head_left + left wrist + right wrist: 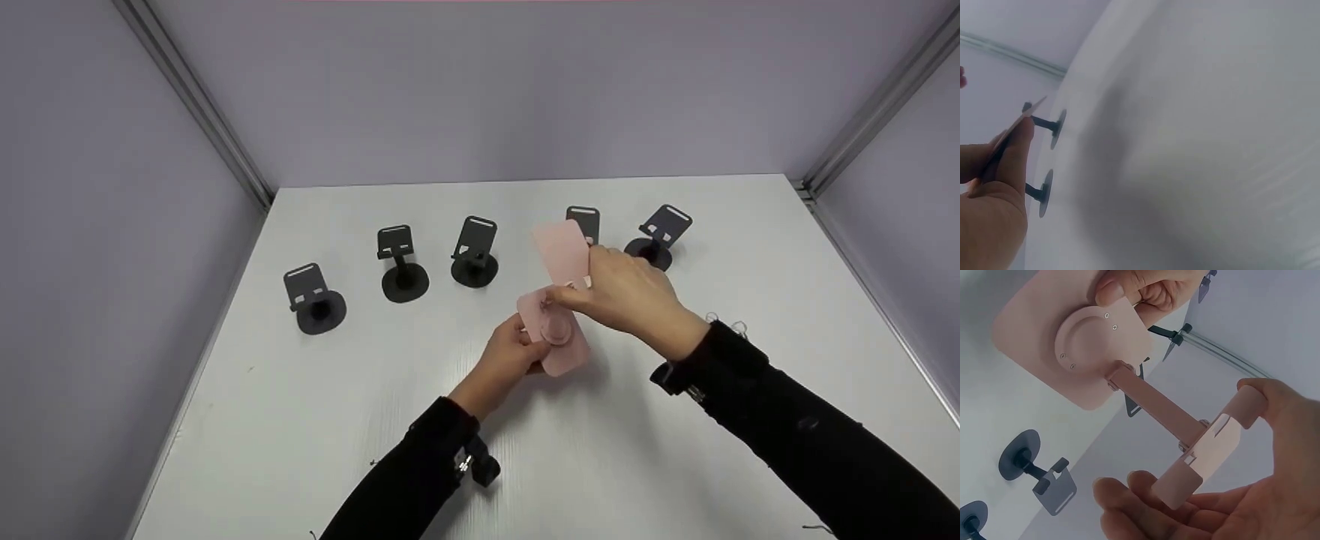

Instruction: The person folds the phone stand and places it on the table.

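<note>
A pink folding phone stand (1157,405) is held up over the white table between both hands. Its flat base (571,358) carries a round swivel disc, and a hinged arm links that to the upper plate (561,247) with two bent lips. My left hand (504,361) pinches the base by its left edge, thumb on the disc side, as the right wrist view also shows. The right hand (634,291) grips the upper plate, thumb at one lip and fingers around the opposite side. In the left wrist view the base (1013,126) appears edge-on between thumb and fingers.
Several black phone stands with round bases stand in a loose row towards the back, among them a far-left one (319,309), a middle one (474,262) and a far-right one (664,225). One black stand (583,217) is partly hidden behind the pink plate. Grey panels (480,90) enclose the table.
</note>
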Tool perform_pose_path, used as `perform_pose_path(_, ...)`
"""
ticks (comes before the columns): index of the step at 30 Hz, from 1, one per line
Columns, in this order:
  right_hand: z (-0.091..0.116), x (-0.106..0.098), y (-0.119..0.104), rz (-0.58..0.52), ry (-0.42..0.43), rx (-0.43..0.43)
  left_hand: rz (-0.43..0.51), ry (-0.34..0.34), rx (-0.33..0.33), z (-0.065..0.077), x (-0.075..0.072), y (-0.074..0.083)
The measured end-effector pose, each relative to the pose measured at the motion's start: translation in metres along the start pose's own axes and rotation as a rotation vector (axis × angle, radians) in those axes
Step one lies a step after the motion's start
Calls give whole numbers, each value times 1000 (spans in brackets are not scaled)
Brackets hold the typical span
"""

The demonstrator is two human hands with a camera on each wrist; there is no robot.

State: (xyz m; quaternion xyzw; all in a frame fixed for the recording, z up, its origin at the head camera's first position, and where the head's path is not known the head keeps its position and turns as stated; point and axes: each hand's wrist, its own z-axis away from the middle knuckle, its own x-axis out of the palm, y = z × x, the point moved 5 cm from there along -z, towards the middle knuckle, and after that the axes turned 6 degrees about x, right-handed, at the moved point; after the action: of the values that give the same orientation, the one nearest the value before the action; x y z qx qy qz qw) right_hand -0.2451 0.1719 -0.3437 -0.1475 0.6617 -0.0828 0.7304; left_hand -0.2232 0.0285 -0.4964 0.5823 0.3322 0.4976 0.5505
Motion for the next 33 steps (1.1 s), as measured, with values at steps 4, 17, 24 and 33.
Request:
perform_pose_path(4, 1, -1, 0, 22, -34, -37, 10, -36, -14, 2, -5, -1)
perform_pose_path(17, -6, -7, 14, -141, -16, -296, 60, -201, -53, 14, -24, 4)
perform_pose_path(24, -6, -10, 15, -128, 85, -430, 61, -263, -98, 20, -31, 4)
perform_pose_path(33, -11, -3, 20, -367, -38, -319, 56, -253, -103, 25, -40, 0)
